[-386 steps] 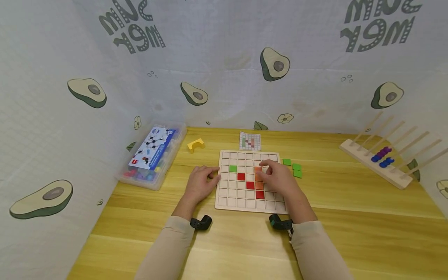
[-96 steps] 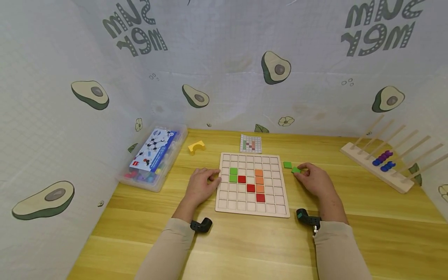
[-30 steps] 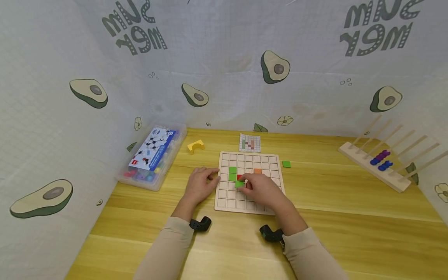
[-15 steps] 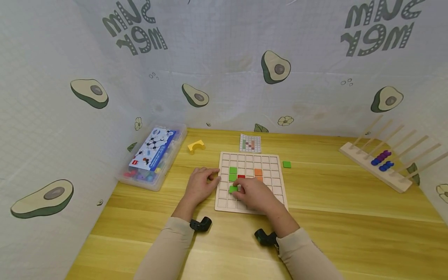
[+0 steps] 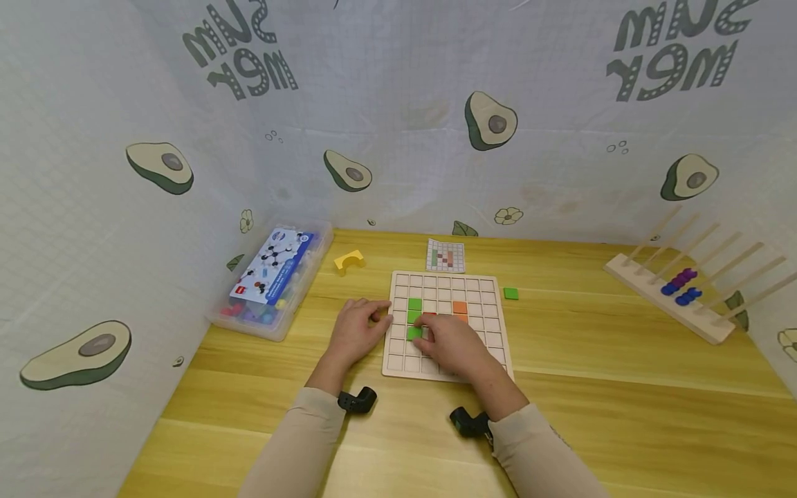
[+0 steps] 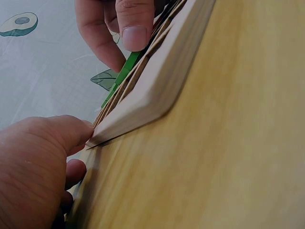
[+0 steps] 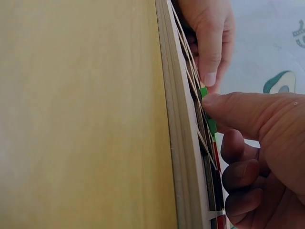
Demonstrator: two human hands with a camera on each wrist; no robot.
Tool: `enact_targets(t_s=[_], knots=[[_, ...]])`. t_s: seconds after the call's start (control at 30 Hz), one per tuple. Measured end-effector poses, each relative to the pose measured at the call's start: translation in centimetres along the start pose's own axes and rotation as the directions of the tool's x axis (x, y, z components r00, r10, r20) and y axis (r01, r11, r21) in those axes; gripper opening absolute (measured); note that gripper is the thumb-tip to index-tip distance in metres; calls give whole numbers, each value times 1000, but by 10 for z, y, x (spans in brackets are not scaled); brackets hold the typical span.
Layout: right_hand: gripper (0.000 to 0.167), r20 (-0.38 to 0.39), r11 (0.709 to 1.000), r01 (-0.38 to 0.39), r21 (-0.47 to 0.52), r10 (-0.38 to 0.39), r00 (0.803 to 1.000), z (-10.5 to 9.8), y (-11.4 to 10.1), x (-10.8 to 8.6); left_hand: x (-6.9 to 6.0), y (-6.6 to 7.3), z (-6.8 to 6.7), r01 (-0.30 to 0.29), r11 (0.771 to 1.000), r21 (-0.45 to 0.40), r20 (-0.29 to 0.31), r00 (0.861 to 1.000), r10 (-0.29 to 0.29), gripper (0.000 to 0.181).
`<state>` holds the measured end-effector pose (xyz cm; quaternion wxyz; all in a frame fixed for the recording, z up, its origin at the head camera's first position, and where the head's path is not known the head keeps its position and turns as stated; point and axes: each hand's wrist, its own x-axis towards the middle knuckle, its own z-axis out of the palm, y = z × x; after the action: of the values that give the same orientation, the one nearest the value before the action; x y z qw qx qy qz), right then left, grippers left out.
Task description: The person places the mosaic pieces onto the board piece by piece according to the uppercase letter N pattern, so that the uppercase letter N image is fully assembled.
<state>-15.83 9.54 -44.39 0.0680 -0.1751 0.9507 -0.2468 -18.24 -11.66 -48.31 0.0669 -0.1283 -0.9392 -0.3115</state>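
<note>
A pale wooden grid board (image 5: pixel 396 362) lies on the table in the head view. Along its left edge my left hand (image 5: pixel 358 330) touches the wood with thumb and index fingertips. My right hand (image 5: pixel 459 347) pinches a green square tile (image 5: pixel 414 334) low over a cell, below two other green tiles (image 5: pixel 414 304). The right wrist view shows the thumb (image 7: pixel 214 101) against green. Part of a red tile (image 5: pixel 429 315) and some orange tiles (image 5: pixel 459 307) show past the right hand, which covers the cells beneath it.
A single green tile (image 5: pixel 510 294) lies right of the board, and a printed grid card (image 5: pixel 445 256) lies behind it. At left are a clear plastic box (image 5: pixel 272 266) and a yellow arch block (image 5: pixel 349 261). A peg rack (image 5: pixel 669 297) with beads stands far right.
The right hand picked up a green tile from the table at right and carried it left to the board. Over the last half second it has barely shifted. The left hand stays put.
</note>
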Motion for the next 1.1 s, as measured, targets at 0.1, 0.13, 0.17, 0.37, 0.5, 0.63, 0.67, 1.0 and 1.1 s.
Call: enact_targets(t_s=[0.1, 0.13, 0.17, 0.37, 0.5, 0.63, 0.67, 1.0, 1.1], knots=[[29, -5, 1000, -6, -8, 6, 1000, 0, 0, 1, -1, 1, -1, 4, 1000, -7, 3, 1000, -4, 33], [29, -10, 1000, -8, -9, 8, 1000, 1, 0, 1, -1, 1, -1, 3, 1000, -7, 2, 1000, -3, 33], [29, -11, 1000, -12, -11, 12, 1000, 1, 0, 1, -1, 1, -1, 3, 1000, -9, 1, 1000, -3, 33], [26, -29, 999, -24, -21, 24, 999, 2, 1, 2, -1, 0, 0, 6, 1000, -5, -1, 1000, -6, 33], [25, -53, 999, -26, -27, 25, 998, 2, 1, 2, 0, 0, 0, 5, 1000, -4, -1, 1000, -5, 33], [24, -62, 999, -38, -11, 37, 997, 0, 0, 2, 0, 0, 0, -1, 1000, -2, -9, 1000, 1, 32], [24, -61, 999, -45, 1, 45, 997, -1, -1, 1, 0, -1, 0, -3, 1000, -2, -13, 1000, 3, 32], [34, -34, 986, -147, 76, 150, 988, -25, 15, -1, 0, -1, 2, -3, 1000, 0, -19, 1000, 3, 32], [40, -35, 978, -185, 96, 189, 981, -33, 26, -2, 0, -1, 2, -4, 1000, 1, -19, 1000, 4, 33]])
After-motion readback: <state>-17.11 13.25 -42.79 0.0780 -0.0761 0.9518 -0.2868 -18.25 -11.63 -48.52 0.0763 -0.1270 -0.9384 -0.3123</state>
